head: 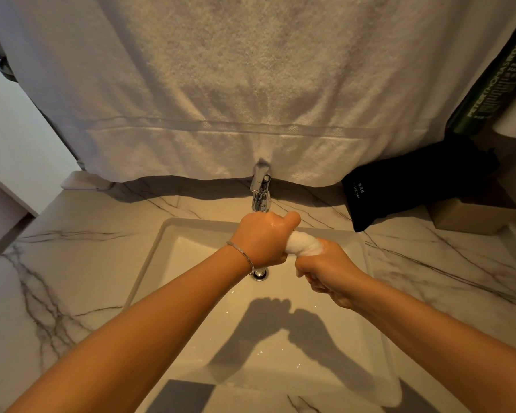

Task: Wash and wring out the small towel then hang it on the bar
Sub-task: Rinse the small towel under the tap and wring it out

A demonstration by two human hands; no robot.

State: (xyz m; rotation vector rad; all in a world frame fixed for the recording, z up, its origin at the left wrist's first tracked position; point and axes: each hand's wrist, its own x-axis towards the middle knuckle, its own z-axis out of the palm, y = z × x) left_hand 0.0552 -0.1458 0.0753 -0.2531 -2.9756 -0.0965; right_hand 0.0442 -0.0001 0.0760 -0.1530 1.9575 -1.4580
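The small white towel [304,245] is twisted into a tight roll and held over the white square sink [173,248]. My left hand [262,236], with a thin bracelet at the wrist, grips its left end in a fist. Around the right end my right hand [328,271] is closed, turned the other way. Only the short middle stretch of the towel shows between the two fists. The hands sit just in front of the chrome faucet [261,189]. The bar itself is hidden.
A large white towel [236,84] hangs across the wall behind the faucet. A black pouch [399,189] and a tan box [471,216] sit on the marble counter [72,263] at right, with dark and white bottles [495,84] above. The drain [260,274] lies below my left wrist.
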